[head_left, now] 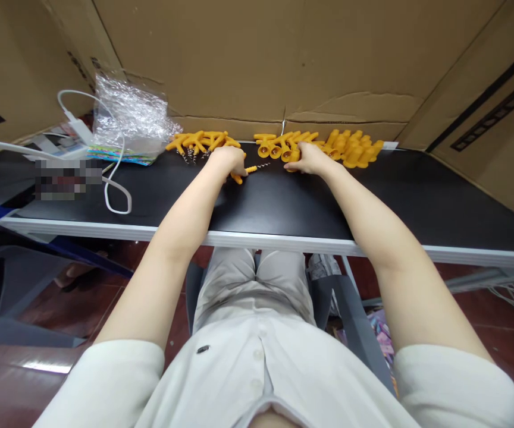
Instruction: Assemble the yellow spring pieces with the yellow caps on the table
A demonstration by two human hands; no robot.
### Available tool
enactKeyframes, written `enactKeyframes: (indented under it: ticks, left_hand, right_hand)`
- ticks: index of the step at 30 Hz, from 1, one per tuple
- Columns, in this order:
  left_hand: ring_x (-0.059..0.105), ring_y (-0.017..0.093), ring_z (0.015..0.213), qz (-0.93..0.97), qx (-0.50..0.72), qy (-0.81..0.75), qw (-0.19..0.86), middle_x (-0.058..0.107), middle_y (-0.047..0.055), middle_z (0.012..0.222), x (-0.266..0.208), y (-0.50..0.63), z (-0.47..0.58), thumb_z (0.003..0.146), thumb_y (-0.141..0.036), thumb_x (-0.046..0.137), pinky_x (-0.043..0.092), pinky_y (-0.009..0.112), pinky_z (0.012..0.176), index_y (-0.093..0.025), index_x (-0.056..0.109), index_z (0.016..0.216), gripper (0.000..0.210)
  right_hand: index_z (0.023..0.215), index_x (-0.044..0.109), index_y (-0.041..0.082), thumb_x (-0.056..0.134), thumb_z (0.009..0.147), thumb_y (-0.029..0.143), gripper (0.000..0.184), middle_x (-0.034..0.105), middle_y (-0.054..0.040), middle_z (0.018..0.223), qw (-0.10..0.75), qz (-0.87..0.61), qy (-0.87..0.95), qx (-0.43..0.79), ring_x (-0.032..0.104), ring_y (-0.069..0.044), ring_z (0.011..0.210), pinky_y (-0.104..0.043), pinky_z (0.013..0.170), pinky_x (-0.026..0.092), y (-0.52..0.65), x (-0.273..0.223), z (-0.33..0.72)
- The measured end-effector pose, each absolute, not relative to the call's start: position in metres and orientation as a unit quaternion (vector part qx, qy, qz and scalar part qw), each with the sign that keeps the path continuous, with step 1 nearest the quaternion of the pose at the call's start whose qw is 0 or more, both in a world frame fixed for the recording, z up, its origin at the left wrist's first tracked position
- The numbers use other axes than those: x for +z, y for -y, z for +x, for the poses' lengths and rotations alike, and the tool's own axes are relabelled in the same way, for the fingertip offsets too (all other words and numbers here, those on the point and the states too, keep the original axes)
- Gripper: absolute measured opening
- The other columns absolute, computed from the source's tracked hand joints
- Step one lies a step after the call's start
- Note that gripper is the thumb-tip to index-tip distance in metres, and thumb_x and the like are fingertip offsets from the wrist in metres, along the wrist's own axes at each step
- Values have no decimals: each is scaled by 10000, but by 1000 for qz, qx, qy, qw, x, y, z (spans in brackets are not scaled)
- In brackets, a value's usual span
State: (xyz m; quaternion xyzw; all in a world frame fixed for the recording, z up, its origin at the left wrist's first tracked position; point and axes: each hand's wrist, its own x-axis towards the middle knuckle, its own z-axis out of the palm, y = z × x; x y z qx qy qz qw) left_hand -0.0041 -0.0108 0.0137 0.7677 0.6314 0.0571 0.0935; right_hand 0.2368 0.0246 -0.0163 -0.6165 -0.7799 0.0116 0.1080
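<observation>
Plastic and metal in my grip
My left hand [229, 159] holds a corkscrew [251, 170] with a smooth plastic handle [238, 178] and shiny metal spiral [263, 165]; my right hand [314, 159], a smooth plastic tube [294, 156]. The table [279, 202] looks smooth and satiny, its edge [284, 242] metallic. The cardboard [261, 65] is matt, the wrap [129, 110] glossy and crinkled, my shirt [301, 368] matt cloth.

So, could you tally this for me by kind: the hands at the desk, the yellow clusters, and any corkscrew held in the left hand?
Hands: 2 (left hand, right hand)
Yellow clusters: 2 (left cluster, right cluster; their pieces overlap too much to count singly)
Corkscrew in the left hand: 1
Total: 5
</observation>
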Motion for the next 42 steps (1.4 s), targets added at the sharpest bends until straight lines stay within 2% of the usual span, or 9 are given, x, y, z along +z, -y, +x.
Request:
enactKeyframes:
  ticks: [3, 5, 9, 14, 17, 22, 27, 35, 42]
  left_hand:
    - [819, 419, 848, 720, -23, -685, 111, 711, 101, 695, 16, 19, 4, 746, -389, 896, 629, 505, 907, -186, 844, 1048, 367]
    - [817, 391, 835, 731, -14, -673, 110, 722, 100, 728, 15, 21, 6, 752, -301, 877, 634, 469, 881, -184, 838, 1085, 354]
    - [808, 365, 919, 763, 53, -637, 90, 739, 72, 773, 8, 13, 0, 796, -354, 866, 633, 425, 896, -257, 827, 1066, 290]
    - [793, 352, 1016, 781, 98, -614, 49, 779, 76, 869, 4, 7, -4, 858, -367, 825, 611, 377, 931, -245, 805, 1097, 269]
    - [781, 342, 1099, 790, 85, -607, 21, 825, 98, 1036, 6, 10, -1, 900, -355, 766, 600, 347, 947, -227, 796, 1146, 279]
    - [759, 309, 1192, 793, 62, -606, 11, 820, 97, 1232, 8, 15, 2, 940, -350, 719, 577, 311, 981, -226, 789, 1212, 308]
    - [753, 326, 1208, 787, 65, -613, 9, 819, 111, 1255, 8, 15, 1, 944, -347, 723, 577, 337, 1005, -221, 797, 1239, 329]
    - [752, 320, 1187, 785, 72, -615, -3, 821, 122, 1243, 6, 12, 0, 972, -341, 704, 574, 331, 984, -203, 793, 1252, 325]
    - [750, 332, 1190, 785, 82, -614, 9, 816, 130, 1241, 6, 12, 0, 979, -328, 712, 567, 344, 982, -201, 791, 1230, 292]
  right_hand:
    - [1519, 625, 71, 820, 998, 383, 637, 724, -211, 1398, 90, -617, 781, 20, 722, -405, 1291, -502, 1124, 601, -25, -17, 236]
    - [1551, 604, 57, 816, 1000, 378, 672, 702, -228, 1464, 89, -611, 786, 15, 696, -415, 1349, -508, 1164, 582, -25, -17, 235]
    - [1572, 578, 27, 772, 970, 211, 659, 651, -253, 1549, 71, -585, 807, -45, 649, -419, 1430, -490, 1217, 541, -18, -12, 234]
    - [1549, 613, -1, 510, 957, -18, 601, 653, -288, 1535, 8, -569, 811, -135, 654, -433, 1431, -515, 1202, 529, -1, -5, 227]
    - [1447, 692, -14, 447, 983, -20, 525, 690, -306, 1464, -5, -560, 815, -150, 665, -428, 1420, -516, 1193, 527, 3, -4, 223]
    - [1416, 714, 9, 530, 963, -19, 490, 721, -297, 1412, -4, -559, 814, -157, 716, -409, 1352, -486, 1132, 583, -2, -6, 226]
    - [1441, 696, 8, 571, 971, -34, 489, 734, -289, 1400, 9, -574, 807, -140, 744, -420, 1318, -498, 1115, 615, -6, -7, 229]
    - [1485, 662, 35, 599, 960, -14, 531, 695, -289, 1472, 49, -567, 814, -118, 712, -450, 1360, -530, 1143, 582, -12, -8, 233]
    - [1439, 705, 73, 608, 944, 0, 510, 725, -263, 1432, 80, -572, 807, -120, 735, -435, 1304, -513, 1095, 599, -18, -11, 238]
